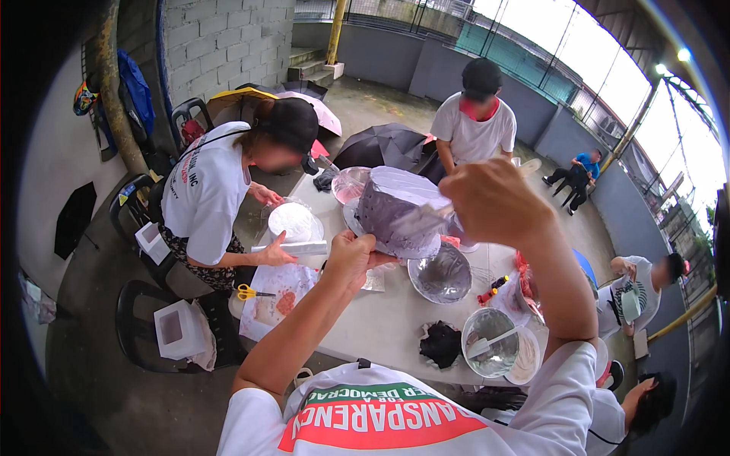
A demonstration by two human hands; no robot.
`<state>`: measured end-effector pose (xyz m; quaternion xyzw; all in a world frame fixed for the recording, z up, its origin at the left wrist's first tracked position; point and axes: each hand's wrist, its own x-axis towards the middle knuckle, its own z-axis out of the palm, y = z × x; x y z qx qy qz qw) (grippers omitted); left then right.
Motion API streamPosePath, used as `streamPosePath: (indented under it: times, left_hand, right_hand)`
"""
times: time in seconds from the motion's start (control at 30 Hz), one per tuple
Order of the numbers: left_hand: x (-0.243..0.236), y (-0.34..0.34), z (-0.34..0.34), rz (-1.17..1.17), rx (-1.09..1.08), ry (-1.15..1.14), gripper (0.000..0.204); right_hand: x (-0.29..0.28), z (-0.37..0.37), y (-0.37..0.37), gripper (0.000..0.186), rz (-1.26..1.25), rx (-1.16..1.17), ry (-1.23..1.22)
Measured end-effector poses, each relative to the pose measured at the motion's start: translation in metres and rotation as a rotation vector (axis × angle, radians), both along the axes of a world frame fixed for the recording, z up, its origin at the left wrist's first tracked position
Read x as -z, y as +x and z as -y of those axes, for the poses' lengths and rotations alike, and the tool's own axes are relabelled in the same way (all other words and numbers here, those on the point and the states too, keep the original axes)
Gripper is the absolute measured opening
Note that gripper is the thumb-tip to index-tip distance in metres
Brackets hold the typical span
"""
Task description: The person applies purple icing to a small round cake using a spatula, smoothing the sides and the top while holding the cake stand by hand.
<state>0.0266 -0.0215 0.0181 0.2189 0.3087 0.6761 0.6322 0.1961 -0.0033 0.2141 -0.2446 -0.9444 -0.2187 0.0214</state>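
My left hand [351, 262] grips the near lower edge of a round cake [391, 209] covered in lavender-grey icing. The cake is lifted above the table and tilted, its top facing away. Beside it my right hand [494, 201] is closed around a spatula [422, 219], whose pale, blurred blade lies against the cake's right side. Most of its handle is hidden by my fingers. Below the cake stands a metal bowl [441, 273] smeared with grey icing.
At left, a co-worker holds a white scraper [304, 248] by a white cake [293, 220]. Yellow scissors [247, 292] lie on paper; a glass bowl [490, 346] holds a white spatula. A black cloth [441, 344] lies near the front edge. Another person stands across the table [388, 323].
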Motion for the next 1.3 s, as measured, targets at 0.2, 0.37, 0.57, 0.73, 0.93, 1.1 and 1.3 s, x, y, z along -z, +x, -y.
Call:
streamPosePath:
  times: [0.2,0.37,0.57,0.73,0.93,1.1,1.3]
  left_hand:
    - [-0.003,0.002,0.002,0.005,0.000,-0.010,0.027]
    - [-0.006,0.004,0.001,0.020,-0.003,0.020,0.028]
    - [-0.004,0.002,0.002,0.015,0.028,0.014,0.025]
    - [0.001,-0.001,0.000,-0.005,-0.001,-0.019,0.023]
    - [-0.004,-0.001,0.001,0.018,0.020,-0.001,0.020]
    - [-0.002,-0.005,0.000,0.012,0.040,0.003,0.019]
    - [0.001,-0.011,0.001,0.095,0.046,0.028,0.023]
  right_hand:
    - [-0.021,0.006,0.002,0.003,-0.096,-0.027,0.077]
    - [0.004,-0.005,-0.006,0.000,0.026,0.019,-0.050]
    - [-0.029,-0.003,0.005,0.003,-0.087,0.039,0.081]
    - [-0.040,0.004,0.005,0.005,-0.137,0.084,0.036]
    - [-0.010,-0.011,-0.005,0.002,0.098,0.108,-0.126]
    - [-0.039,-0.007,0.015,0.003,-0.109,0.071,0.011]
    - [-0.032,0.012,0.042,0.002,-0.570,-0.007,0.042]
